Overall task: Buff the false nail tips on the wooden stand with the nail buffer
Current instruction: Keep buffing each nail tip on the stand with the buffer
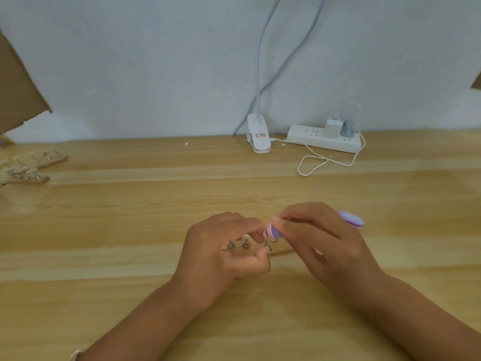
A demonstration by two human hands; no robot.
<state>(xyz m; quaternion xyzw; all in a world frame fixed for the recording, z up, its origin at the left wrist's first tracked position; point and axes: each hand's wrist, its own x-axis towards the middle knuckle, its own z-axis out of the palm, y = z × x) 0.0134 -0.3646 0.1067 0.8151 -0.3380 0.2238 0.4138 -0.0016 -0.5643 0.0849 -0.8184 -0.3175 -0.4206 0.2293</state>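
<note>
Both hands meet near the table's [130,256] middle: left hand [221,251] grips the wooden stand [242,252], right hand [320,241] pinches the nail buffer [351,219].

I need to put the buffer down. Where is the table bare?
Bare wood lies right of the right hand, short of the cable loop, and in the wide stretch between the spare stands and the left hand. Crowded: the wooden stand under both hands, and the back edge around lamp clip and power strip.
</note>
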